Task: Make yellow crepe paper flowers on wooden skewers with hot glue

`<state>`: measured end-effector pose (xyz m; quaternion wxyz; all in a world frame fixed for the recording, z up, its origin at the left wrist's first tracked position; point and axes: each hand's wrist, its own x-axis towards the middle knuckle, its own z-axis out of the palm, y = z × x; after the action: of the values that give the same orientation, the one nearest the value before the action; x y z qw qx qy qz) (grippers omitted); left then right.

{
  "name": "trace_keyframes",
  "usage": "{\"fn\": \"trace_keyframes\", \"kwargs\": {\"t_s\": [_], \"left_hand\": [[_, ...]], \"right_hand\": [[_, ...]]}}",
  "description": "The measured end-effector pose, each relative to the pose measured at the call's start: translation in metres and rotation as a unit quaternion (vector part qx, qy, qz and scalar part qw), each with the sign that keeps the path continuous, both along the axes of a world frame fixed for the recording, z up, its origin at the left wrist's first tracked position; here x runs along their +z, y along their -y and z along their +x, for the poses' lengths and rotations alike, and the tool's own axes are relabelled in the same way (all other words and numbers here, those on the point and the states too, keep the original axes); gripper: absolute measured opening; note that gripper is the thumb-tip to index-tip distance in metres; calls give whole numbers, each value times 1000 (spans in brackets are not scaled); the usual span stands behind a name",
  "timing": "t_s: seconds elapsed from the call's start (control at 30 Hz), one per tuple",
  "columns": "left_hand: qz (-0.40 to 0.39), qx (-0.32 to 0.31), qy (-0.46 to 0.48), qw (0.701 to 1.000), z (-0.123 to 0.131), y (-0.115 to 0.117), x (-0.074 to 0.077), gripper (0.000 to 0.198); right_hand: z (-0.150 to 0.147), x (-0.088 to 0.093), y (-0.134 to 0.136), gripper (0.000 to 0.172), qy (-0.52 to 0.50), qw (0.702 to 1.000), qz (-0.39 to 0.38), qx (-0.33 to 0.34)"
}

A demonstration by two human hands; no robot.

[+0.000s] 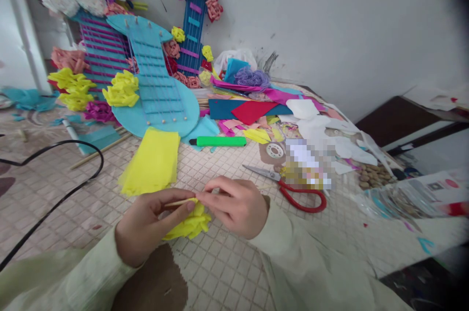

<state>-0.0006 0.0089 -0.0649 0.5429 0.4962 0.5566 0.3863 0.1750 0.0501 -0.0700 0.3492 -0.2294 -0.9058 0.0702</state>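
Observation:
My left hand is closed round a thin wooden stick and a bunch of crinkled yellow paper hanging under its fingers. The fingertips of my right hand pinch the same yellow paper at its upper edge, where the two hands meet. Just beyond my left hand lies a stack of flat yellow sheets. Scissors with red handles rest to the right of my right hand, their blades pointing left. A green marker lies farther back.
Turquoise instrument-like boards with strings and paper flowers lean against the wall. Coloured paper scraps, a blue card and purple yarn lie behind. A black cable curves at left; a glue roll sits near the scissors.

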Motion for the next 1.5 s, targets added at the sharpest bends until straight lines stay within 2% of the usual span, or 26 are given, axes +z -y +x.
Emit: {"fn": "trace_keyframes", "kwargs": {"t_s": [0.17, 0.23, 0.4, 0.53, 0.63, 0.77, 0.9, 1.0, 1.1, 1.2, 1.3, 1.37, 1.5], "left_hand": [[85, -31, -145, 985, 0, 4, 0, 21], [100, -37, -172, 979, 0, 3, 1, 22], [51, -42, -112, 991, 0, 3, 2, 25], [13, -22, -38, 999, -1, 4, 1, 23], [-3, -12, -19, 1000, 0, 4, 0, 19], [22, -9, -41, 999, 1, 3, -1, 16], [91, 2, -136, 986, 2, 3, 0, 14], [113, 9, -182, 977, 2, 5, -1, 15], [76, 13, -136, 988, 4, 9, 0, 20], [0, 30, 9, 1000, 4, 12, 3, 32], [-33, 27, 127, 991, 2, 14, 5, 40], [-16, 23, 141, 990, 2, 15, 6, 42], [50, 40, 82, 995, 9, 17, 7, 37]], "right_hand": [[-1, -5, 1, 19, -42, 996, -84, 5], [-1, -5, 1, 18, -55, 993, -103, 13], [-3, -3, 2, 17, -58, 992, -109, 26], [-3, -3, 2, 18, -31, 998, -51, 23], [-2, -2, 3, 19, -8, 1000, 0, 14], [-3, -1, 4, 19, -11, 1000, -7, 5], [-5, -2, 4, 17, -40, 995, -91, 7], [-6, -3, 4, 18, -60, 990, -124, 6], [-6, -3, 4, 15, -79, 989, -127, -12], [-5, -1, 3, 12, -100, 987, -127, -26], [-4, 2, 2, 12, -116, 984, -129, -39], [-3, 4, 1, 13, -129, 982, -127, -50], [-4, 6, 1, 11, -144, 980, -122, -61]]}}
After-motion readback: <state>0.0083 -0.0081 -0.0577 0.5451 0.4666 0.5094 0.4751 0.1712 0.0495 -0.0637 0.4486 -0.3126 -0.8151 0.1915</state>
